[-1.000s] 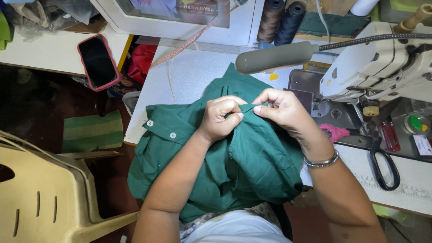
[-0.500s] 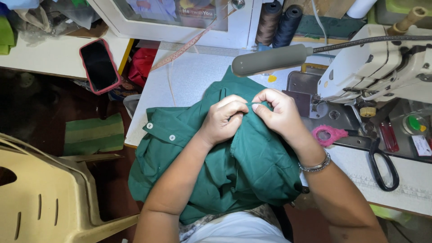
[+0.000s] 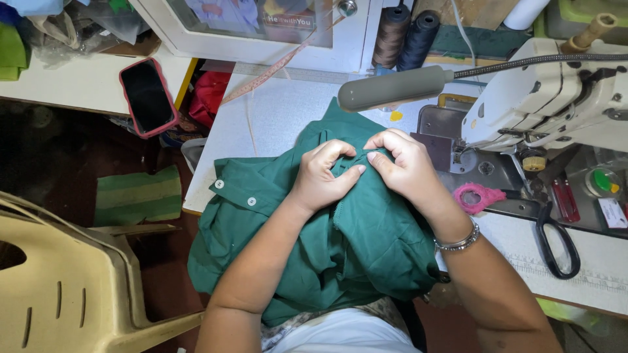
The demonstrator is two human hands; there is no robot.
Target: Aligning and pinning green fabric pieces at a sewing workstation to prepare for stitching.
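A: Where does the green garment (image 3: 340, 242) lie?

B: Bunched over the table edge (image 3: 261, 124) and the lap, buttons already on its placket.

A: And the grip?

B: Left hand (image 3: 324, 176) and right hand (image 3: 402, 167) both pinch one fold at the seam (nothing else visible between the fingers).

A: Progress?

B: Probably mid-handwork; the sewing machine (image 3: 556, 98) and scissors (image 3: 556, 238) lie untouched.
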